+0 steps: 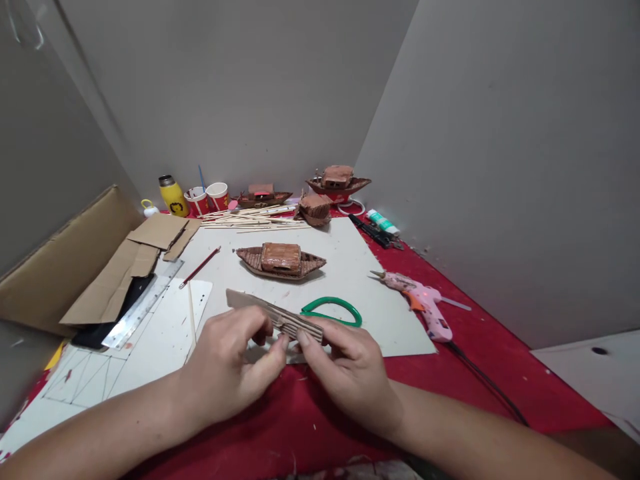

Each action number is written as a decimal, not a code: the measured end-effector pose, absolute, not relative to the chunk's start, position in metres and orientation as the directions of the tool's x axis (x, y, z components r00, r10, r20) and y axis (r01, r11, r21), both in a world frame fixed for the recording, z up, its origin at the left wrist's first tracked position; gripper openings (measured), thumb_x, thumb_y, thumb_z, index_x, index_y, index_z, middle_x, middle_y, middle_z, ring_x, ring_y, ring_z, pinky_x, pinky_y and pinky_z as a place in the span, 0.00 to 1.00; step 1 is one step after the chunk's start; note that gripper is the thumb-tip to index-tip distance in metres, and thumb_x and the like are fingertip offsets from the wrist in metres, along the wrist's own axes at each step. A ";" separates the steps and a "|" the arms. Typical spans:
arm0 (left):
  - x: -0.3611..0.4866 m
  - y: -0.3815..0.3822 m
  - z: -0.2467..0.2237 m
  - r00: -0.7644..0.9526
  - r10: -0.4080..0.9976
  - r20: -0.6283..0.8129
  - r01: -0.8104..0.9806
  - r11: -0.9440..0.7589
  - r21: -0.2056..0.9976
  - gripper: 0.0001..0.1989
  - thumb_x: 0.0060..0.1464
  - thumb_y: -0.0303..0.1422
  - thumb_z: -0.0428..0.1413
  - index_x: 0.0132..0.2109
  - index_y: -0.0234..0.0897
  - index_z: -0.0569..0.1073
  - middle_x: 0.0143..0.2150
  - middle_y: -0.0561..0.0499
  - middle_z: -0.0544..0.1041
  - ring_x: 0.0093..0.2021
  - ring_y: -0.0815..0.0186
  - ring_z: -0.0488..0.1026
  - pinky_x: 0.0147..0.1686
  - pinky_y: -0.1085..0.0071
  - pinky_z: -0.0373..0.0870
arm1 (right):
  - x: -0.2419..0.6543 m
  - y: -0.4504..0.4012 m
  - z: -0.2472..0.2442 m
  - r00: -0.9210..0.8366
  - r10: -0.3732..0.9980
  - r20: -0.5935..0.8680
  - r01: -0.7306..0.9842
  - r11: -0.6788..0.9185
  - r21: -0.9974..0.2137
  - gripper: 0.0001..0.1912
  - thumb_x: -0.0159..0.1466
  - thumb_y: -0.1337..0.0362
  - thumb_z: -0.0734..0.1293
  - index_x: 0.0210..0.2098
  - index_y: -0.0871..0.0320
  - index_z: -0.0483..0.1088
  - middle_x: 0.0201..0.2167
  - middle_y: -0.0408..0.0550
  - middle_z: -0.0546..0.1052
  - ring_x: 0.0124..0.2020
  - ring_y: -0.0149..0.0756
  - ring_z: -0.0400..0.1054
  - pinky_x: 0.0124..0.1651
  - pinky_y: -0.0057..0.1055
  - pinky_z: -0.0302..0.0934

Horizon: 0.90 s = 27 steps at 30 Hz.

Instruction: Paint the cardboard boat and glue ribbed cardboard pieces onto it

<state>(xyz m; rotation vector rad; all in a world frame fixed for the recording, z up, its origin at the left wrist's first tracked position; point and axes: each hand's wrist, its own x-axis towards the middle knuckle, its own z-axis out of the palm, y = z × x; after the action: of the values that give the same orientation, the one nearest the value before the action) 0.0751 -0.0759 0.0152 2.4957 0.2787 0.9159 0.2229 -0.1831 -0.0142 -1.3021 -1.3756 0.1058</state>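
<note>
Between my two hands is a narrow strip of corrugated cardboard (275, 315), its ridges showing near the right end. My left hand (240, 360) pinches it near the middle with thumb and fingers. At its right end, my right hand (345, 367) grips it with the thumb on top. Just beyond the strip lies a green-handled tool (333, 311), its other end hidden behind the cardboard and my hands. A small brown model boat (281, 260) with a rounded cabin rests on the white board (350, 253) farther back.
A pink glue gun (425, 303) lies right, its cord trailing toward me. Cardboard pieces (115, 273), a clear ruler (145, 303) and a pencil (200, 267) lie left. Thin sticks (250, 219), more model boats (337, 180), cups (217, 197) and a yellow bottle (173, 197) stand behind.
</note>
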 end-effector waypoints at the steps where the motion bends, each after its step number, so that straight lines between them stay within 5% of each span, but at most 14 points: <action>1: 0.076 -0.076 0.015 0.776 0.352 0.524 0.044 -0.859 0.511 0.07 0.56 0.27 0.56 0.31 0.37 0.65 0.24 0.55 0.69 0.25 0.71 0.66 0.27 0.74 0.63 | 0.222 -0.183 -0.015 0.277 0.691 0.668 0.622 0.401 -0.672 0.11 0.63 0.73 0.64 0.42 0.57 0.74 0.33 0.47 0.82 0.31 0.34 0.76 0.36 0.26 0.71; 10: 0.082 -0.075 0.021 0.828 0.478 0.292 0.132 -0.674 0.727 0.06 0.56 0.27 0.53 0.33 0.35 0.75 0.28 0.54 0.77 0.28 0.71 0.73 0.31 0.76 0.67 | 0.222 -0.185 -0.018 0.117 0.594 0.796 0.753 0.470 -0.461 0.16 0.62 0.75 0.64 0.48 0.59 0.72 0.36 0.52 0.81 0.36 0.37 0.78 0.40 0.30 0.74; 16: 0.083 -0.076 0.020 0.825 0.504 0.258 0.136 -0.618 0.774 0.09 0.54 0.25 0.51 0.27 0.34 0.72 0.23 0.56 0.72 0.24 0.73 0.67 0.26 0.78 0.64 | 0.222 -0.183 -0.021 0.054 0.557 0.829 0.792 0.481 -0.375 0.16 0.62 0.76 0.64 0.49 0.61 0.71 0.36 0.54 0.82 0.36 0.38 0.78 0.41 0.30 0.74; 27: 0.086 -0.072 0.013 0.784 0.489 0.382 0.033 -0.648 0.761 0.09 0.49 0.21 0.49 0.24 0.34 0.67 0.20 0.57 0.69 0.22 0.74 0.64 0.25 0.79 0.62 | 0.222 -0.183 -0.017 0.224 0.679 0.699 0.674 0.410 -0.615 0.12 0.63 0.73 0.64 0.44 0.57 0.75 0.36 0.50 0.82 0.34 0.36 0.78 0.38 0.27 0.73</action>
<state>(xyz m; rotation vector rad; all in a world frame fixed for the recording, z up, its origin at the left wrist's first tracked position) 0.0856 -0.0720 0.0131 2.1837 0.3856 0.7399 0.2225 -0.1827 -0.0167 -1.2787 -1.4659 0.0061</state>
